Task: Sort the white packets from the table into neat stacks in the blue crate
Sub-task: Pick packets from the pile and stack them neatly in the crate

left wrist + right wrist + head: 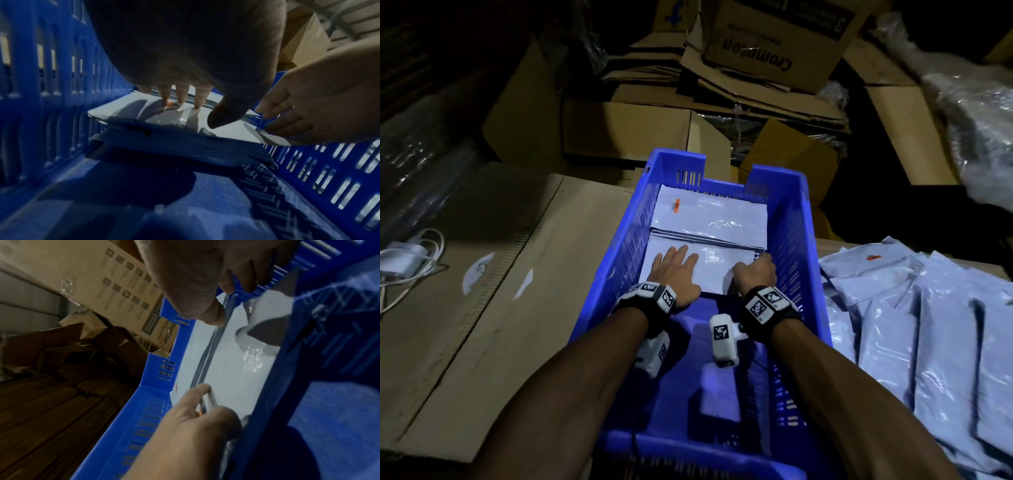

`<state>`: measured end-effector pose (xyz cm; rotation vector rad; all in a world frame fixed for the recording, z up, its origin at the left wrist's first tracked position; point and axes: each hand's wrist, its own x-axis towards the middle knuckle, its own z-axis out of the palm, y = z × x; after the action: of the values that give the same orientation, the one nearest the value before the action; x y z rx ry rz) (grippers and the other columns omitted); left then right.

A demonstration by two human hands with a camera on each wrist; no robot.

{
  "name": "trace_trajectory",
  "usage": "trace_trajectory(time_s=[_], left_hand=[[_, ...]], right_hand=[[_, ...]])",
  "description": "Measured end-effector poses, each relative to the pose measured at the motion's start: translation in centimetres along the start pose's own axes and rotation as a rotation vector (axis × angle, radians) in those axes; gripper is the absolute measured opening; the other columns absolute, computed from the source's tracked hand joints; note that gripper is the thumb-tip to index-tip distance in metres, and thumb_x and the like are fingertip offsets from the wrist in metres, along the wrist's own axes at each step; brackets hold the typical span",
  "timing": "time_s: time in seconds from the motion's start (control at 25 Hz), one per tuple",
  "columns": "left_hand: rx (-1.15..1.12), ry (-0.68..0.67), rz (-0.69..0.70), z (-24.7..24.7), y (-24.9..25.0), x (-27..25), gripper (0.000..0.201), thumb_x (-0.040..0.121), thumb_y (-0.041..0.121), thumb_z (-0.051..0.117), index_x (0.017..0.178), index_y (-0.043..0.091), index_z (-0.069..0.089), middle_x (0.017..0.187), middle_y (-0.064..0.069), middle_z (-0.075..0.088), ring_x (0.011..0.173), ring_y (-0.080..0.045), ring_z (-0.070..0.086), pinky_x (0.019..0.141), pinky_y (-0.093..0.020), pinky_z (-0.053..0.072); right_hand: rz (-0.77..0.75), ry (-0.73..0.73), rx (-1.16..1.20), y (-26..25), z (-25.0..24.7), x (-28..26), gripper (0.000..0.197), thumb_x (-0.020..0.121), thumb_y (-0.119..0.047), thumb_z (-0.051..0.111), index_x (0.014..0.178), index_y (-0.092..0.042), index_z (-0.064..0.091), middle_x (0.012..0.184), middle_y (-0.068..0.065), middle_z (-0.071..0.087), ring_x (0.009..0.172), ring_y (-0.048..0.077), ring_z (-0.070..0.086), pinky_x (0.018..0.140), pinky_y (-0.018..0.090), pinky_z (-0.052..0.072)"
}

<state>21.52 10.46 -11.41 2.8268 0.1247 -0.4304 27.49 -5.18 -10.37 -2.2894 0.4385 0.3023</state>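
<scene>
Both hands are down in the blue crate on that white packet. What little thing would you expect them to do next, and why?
Probably let go and reach for another packet. The top packet already lies flat on the near stack in the blue crate: the left hand presses it flat, the right hand holds its right edge. Many loose packets wait on the right.

"Crompton" upside down on a cardboard box (pixel 774 37) (other print there too blurred to read)

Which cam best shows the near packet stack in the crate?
Head view: the near packet stack lies whole, both hands on it. Left wrist view shows its layered front edge; right wrist view shows only its glossy top, skewed.
</scene>
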Motion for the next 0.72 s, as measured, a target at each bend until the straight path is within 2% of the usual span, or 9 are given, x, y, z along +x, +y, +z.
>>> trace_trajectory(time_s=[0.12,0.2,0.24,0.32,0.4,0.44,0.56,0.64,0.72], left_hand=[[0.054,-0.016,0.022,0.3,-0.5,0.0,0.08,0.088,0.039,0.055,0.154,0.02,0.014,0.163,-0.006,0.005,0.149,-0.028,0.004,0.119,-0.047,0.007],[0.074,-0.022,0.034,0.5,-0.7,0.1,0.083,0.089,0.035,0.059,0.155,0.02,0.01,0.163,-0.006,0.003,0.149,-0.028,0.003,0.119,-0.047,0.007],[0.078,-0.012,0.036,0.6,-0.8,0.1,0.082,0.09,0.031,0.059,0.155,0.02,0.01,0.163,-0.006,0.003,0.149,-0.028,0.004,0.119,-0.047,0.007],[0.077,0.016,0.037,0.7,-1.0,0.2,0.079,0.092,0.024,0.058,0.155,0.02,0.01,0.163,-0.005,0.004,0.149,-0.028,0.004,0.119,-0.046,0.008],[0.085,0.02,0.027,0.8,-0.9,0.2,0.079,0.092,0.021,0.056,0.155,0.021,0.009,0.163,-0.004,0.002,0.149,-0.027,0.002,0.119,-0.047,0.007],[0.09,0.019,0.016,0.8,-0.9,0.2,0.08,0.091,0.019,0.055,0.155,0.023,0.008,0.163,-0.003,0.0,0.15,-0.027,0.001,0.119,-0.048,0.006],[0.094,0.003,-0.008,0.6,-1.0,0.5,0.085,0.088,0.016,0.056,0.155,0.026,0.005,0.163,0.0,-0.004,0.15,-0.026,-0.004,0.119,-0.05,0.003],[0.093,-0.012,-0.013,0.7,-1.2,0.8,0.088,0.086,0.019,0.059,0.155,0.028,0.004,0.163,0.001,-0.004,0.15,-0.026,-0.005,0.12,-0.05,0.003],[0.084,-0.019,-0.016,0.9,-1.3,1.0,0.089,0.085,0.022,0.06,0.155,0.029,0.005,0.163,0.001,-0.001,0.15,-0.025,-0.003,0.119,-0.05,0.004]], right_hand=[[0.022,-0.089,-0.05,0.4,-0.7,-0.1,0.061,0.086,-0.01,0.055,0.143,-0.002,0.034,0.144,0.019,0.044,0.129,0.037,0.047,0.107,0.038,0.04],[0.105,-0.136,-0.024,0.8,-0.8,0.2,0.059,0.086,-0.007,0.058,0.14,0.002,0.036,0.138,0.022,0.048,0.12,0.036,0.054,0.097,0.036,0.044],[0.131,-0.16,0.009,0.9,-0.6,0.4,0.059,0.083,-0.008,0.06,0.137,0.003,0.038,0.131,0.022,0.053,0.11,0.033,0.057,0.088,0.035,0.047],[0.133,-0.207,0.112,1.1,0.4,1.1,0.07,0.07,-0.019,0.064,0.133,0.002,0.041,0.113,0.019,0.059,0.092,0.029,0.059,0.077,0.033,0.046],[0.129,-0.187,0.186,2.6,2.6,3.4,0.076,0.054,-0.028,0.061,0.122,0.001,0.049,0.102,0.019,0.065,0.087,0.034,0.066,0.073,0.037,0.053],[0.129,-0.179,0.198,2.7,2.9,3.5,0.072,0.051,-0.029,0.062,0.116,0.001,0.055,0.099,0.02,0.067,0.089,0.036,0.068,0.074,0.039,0.056],[0.121,-0.155,0.199,1.4,1.4,1.2,0.049,0.07,-0.025,0.069,0.115,-0.008,0.059,0.106,0.012,0.068,0.098,0.032,0.066,0.08,0.029,0.051],[0.128,-0.149,0.19,1.4,1.2,0.9,0.049,0.077,-0.025,0.069,0.121,-0.007,0.058,0.113,0.012,0.067,0.101,0.031,0.064,0.082,0.027,0.049],[0.127,-0.15,0.209,1.4,1.1,0.8,0.052,0.076,-0.026,0.069,0.124,-0.007,0.058,0.116,0.012,0.067,0.102,0.031,0.064,0.085,0.029,0.051]])
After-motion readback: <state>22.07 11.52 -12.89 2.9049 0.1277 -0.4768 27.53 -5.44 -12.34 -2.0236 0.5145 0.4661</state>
